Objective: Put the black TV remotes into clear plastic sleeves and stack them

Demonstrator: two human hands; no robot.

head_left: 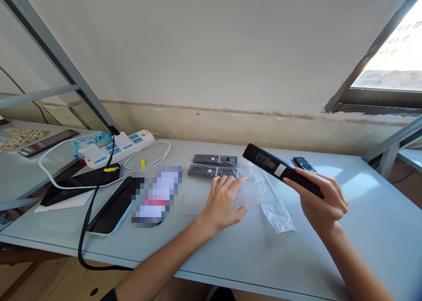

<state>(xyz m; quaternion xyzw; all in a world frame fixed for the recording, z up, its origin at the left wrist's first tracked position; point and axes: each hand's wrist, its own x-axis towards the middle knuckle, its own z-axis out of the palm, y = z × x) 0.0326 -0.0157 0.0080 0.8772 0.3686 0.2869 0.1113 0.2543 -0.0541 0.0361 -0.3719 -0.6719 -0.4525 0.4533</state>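
My right hand (325,200) is closed around the lower end of a black remote control (265,160), tilted above the table, its back with a white label facing me. My left hand (226,200) has its thumb and fingers apart, over or on thin clear plastic bags (275,208); I cannot tell whether it touches them. Just beyond its fingertips lie two bagged remotes, a farther one (215,160) and a nearer one (211,171), buttons up. Another dark remote (303,164) lies behind my right hand, partly covered by it.
To the left lie a blurred-out phone screen (158,195), a dark phone (112,206) and a black pouch (82,184). A white power strip (128,147) with cables stands farther back. A black strap (87,222) hangs over the table (263,257). Metal frames flank both sides.
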